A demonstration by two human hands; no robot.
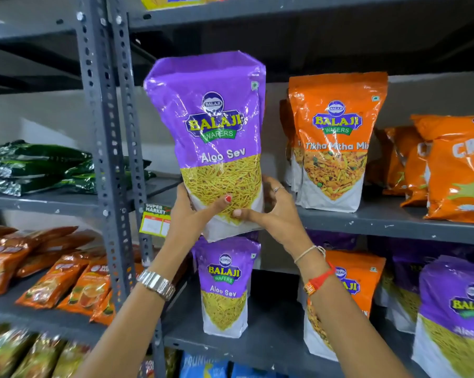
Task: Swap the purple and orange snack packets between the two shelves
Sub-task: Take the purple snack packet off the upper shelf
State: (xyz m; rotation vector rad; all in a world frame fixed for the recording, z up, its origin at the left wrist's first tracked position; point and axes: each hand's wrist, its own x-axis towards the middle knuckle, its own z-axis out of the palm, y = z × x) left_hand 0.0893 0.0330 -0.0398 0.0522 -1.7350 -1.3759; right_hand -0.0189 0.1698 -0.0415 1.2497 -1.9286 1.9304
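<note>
A tall purple Aloo Sev packet (216, 126) is held upright in front of the upper shelf (366, 222). My left hand (195, 211) grips its bottom left and my right hand (274, 214) grips its bottom right. An orange Tikha Mitha Mix packet (336, 143) stands on the upper shelf just to the right, with more orange ones behind it. On the lower shelf (271, 342) stand a purple packet (226, 287), an orange packet (353, 285) partly hidden by my right wrist, and another purple packet (456, 317) at the far right.
Orange crisp bags (453, 170) fill the upper shelf's right end. A perforated grey upright (110, 132) divides the racks. The left rack holds dark green packets (39, 167) and orange-brown sachets (53, 274). A yellow price tag (155, 219) hangs on the shelf edge.
</note>
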